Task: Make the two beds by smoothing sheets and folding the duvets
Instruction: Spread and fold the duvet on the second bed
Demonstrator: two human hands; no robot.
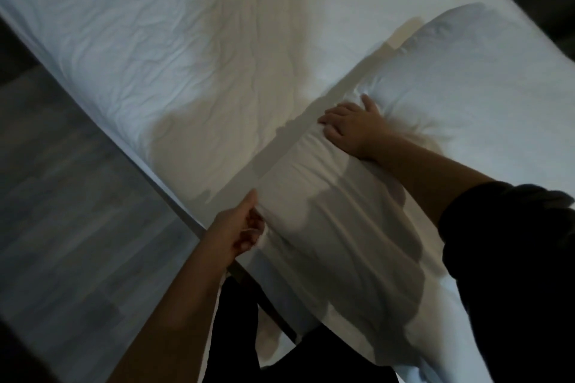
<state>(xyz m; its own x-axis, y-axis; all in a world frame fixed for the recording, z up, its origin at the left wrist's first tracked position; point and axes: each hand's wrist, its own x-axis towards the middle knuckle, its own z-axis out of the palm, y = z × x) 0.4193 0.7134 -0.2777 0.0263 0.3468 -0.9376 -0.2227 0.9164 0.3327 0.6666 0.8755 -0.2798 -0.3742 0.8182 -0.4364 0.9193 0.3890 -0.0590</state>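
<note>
Leftmost, wood floor (62, 196); next, creased sheet (149, 50) across bed, thin, likely smoothed flat by palm sweeps. Left hand (245, 227) pinching near edge of puffy duvet (336, 227) at bedside. Right hand (351, 124) flat, fingers spread, pressing duvet top. Probably soft, light, bulky, floppy: best gripped at corners or hems, not middle.

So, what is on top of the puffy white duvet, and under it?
The right hand lies flat on the puffy white duvet; the left hand pinches its near edge. The wrinkled white sheet shows beside it; what lies underneath is covered.
</note>
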